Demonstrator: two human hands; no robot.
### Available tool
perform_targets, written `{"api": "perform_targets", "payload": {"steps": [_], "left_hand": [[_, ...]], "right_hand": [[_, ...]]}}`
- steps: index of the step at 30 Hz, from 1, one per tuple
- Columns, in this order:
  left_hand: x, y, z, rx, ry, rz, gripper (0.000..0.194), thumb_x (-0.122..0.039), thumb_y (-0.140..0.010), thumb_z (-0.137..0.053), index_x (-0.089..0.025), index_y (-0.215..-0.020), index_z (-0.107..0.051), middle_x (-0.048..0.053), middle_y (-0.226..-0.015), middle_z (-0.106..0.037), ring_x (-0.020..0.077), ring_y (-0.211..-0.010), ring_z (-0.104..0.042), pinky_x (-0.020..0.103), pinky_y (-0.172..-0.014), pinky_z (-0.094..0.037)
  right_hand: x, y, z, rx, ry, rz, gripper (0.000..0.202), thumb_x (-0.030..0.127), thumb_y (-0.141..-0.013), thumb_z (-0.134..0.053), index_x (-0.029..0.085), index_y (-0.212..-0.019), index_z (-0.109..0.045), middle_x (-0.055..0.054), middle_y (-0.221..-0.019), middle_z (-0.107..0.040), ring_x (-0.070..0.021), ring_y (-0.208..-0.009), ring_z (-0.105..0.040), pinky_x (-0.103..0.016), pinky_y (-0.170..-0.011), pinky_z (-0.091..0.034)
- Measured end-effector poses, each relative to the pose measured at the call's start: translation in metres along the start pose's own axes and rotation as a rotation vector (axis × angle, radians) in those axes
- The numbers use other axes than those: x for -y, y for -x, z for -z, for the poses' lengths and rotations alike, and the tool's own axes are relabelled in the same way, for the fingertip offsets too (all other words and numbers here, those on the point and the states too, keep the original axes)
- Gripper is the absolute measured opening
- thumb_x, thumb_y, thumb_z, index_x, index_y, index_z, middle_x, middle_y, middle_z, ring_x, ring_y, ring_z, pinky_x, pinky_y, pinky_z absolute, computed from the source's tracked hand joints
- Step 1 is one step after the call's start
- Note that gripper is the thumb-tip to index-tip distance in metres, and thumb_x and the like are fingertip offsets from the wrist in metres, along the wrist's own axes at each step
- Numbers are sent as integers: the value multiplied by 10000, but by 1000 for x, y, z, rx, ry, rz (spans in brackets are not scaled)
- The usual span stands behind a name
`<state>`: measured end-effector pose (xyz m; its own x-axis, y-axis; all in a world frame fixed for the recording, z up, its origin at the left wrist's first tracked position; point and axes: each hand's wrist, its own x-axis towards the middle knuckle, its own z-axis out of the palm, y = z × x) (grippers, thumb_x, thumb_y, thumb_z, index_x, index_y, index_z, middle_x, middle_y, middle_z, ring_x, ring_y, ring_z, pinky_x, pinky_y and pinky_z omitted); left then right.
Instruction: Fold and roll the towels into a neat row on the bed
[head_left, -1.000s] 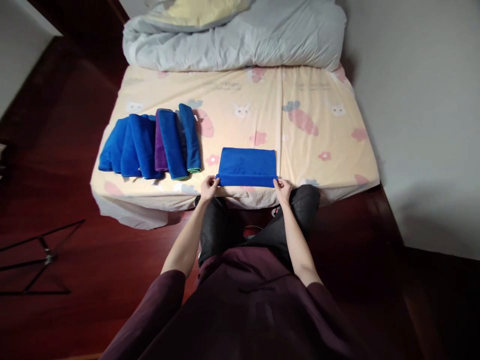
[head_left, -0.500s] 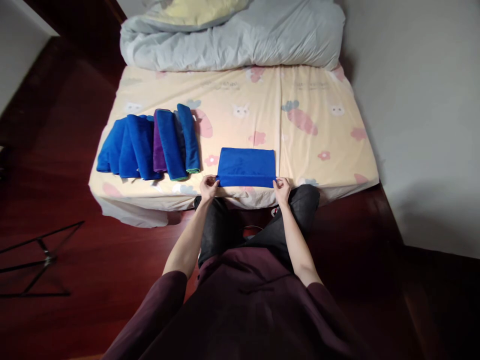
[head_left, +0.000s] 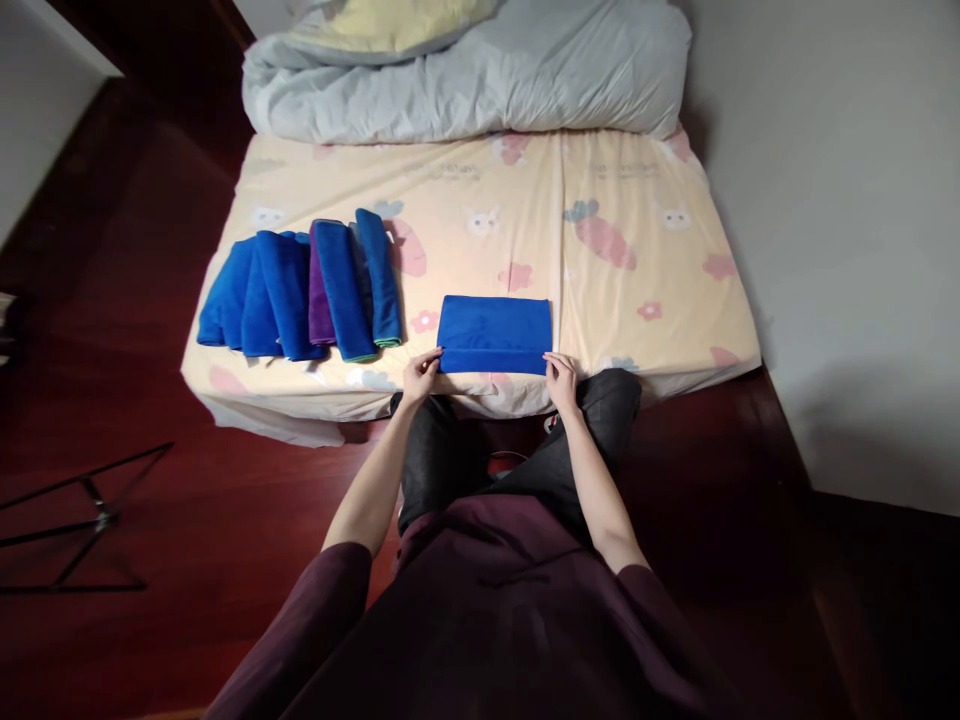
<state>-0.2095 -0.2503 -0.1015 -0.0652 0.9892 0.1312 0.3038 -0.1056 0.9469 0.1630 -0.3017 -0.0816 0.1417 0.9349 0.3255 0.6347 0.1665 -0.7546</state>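
Note:
A blue towel (head_left: 495, 325) lies flat on the bed in front of me, its near edge folded over into a narrow strip. My left hand (head_left: 421, 377) pinches the left end of that strip between thumb and fingers. At the opposite end, my right hand (head_left: 561, 380) grips the strip's right corner the same way. To the left, several folded towels (head_left: 281, 290) lie side by side and partly overlap. Most are blue, and one purple towel (head_left: 320, 285) shows among them.
The bed (head_left: 637, 320) has a cream sheet with carrot and cat prints. A bunched grey quilt (head_left: 465, 90) lies across its far end. Black metal stand legs (head_left: 97, 520) rest on the dark red floor at left. A grey wall (head_left: 840, 200) runs along the right.
Both hands have shifted their fingers slightly on the folded strip, with the fingertips now more on top of it. The towel and the row at left stay in place.

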Motion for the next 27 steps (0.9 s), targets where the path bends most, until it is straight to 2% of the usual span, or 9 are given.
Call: {"api": "perform_targets", "payload": {"steps": [4, 7, 10, 13, 16, 19, 22, 27], "left_hand": [[-6, 1, 3, 54, -57, -1, 450, -542, -847, -741, -196, -1127, -798, 147, -1270, -757, 343, -1234, -690, 553, -1110, -525], [-10, 0, 7, 122, -124, -36, 578, -553, -749, -854, -201, -1202, -779, 159, -1318, -735, 365, -1245, -677, 573, -1132, -498], [-11, -5, 15, 195, -203, -80, 695, -535, -658, -927, -205, -1247, -764, 169, -1319, -732, 373, -1200, -683, 579, -1120, -499], [-9, -12, 21, 216, -242, -105, 635, -511, -683, -906, -191, -1215, -774, 171, -1264, -754, 348, -1122, -706, 552, -1099, -517], [-6, -16, 21, 186, -213, -110, 516, -509, -766, -820, -181, -1164, -781, 157, -1206, -773, 325, -1103, -723, 523, -1076, -544], [-5, -16, 16, 159, -159, -106, 435, -499, -830, -743, -184, -1128, -782, 143, -1188, -779, 319, -1153, -724, 519, -1091, -543], [-5, -15, 12, 123, -108, -82, 395, -488, -853, -719, -184, -1098, -779, 146, -1193, -777, 318, -1177, -721, 513, -1088, -547], [-6, -12, 9, 93, -68, -49, 351, -474, -848, -729, -190, -1047, -778, 147, -1210, -773, 307, -1192, -714, 500, -1098, -535]], "right_hand": [[1, -1, 5, 73, 7, -1, 329, 278, -1020, -524, 237, -1219, -782, -108, -1291, -749, -266, -1243, -664, -467, -1155, -494], [1, -4, 13, 169, 33, 38, 384, 314, -957, -661, 231, -1324, -738, -103, -1435, -682, -293, -1336, -618, -500, -1201, -450], [-3, -11, 25, 294, 35, 82, 540, 253, -866, -761, 234, -1402, -694, -90, -1516, -623, -307, -1391, -577, -505, -1214, -442], [-9, -18, 34, 364, -13, 90, 550, 179, -842, -747, 248, -1386, -707, -75, -1496, -642, -289, -1378, -596, -495, -1218, -445], [-14, -22, 36, 349, -75, 65, 491, 138, -852, -686, 263, -1323, -743, -62, -1447, -681, -271, -1355, -622, -504, -1209, -454], [-19, -23, 30, 269, -131, 27, 461, 90, -840, -614, 267, -1231, -783, -52, -1365, -732, -258, -1297, -660, -490, -1168, -495], [-23, -26, 23, 220, -187, 9, 462, 59, -803, -585, 255, -1160, -803, -48, -1297, -763, -248, -1246, -685, -454, -1123, -537], [-24, -30, 18, 228, -205, -57, 494, 21, -761, -532, 234, -1112, -805, -48, -1273, -769, -245, -1236, -691, -445, -1100, -560]]}}
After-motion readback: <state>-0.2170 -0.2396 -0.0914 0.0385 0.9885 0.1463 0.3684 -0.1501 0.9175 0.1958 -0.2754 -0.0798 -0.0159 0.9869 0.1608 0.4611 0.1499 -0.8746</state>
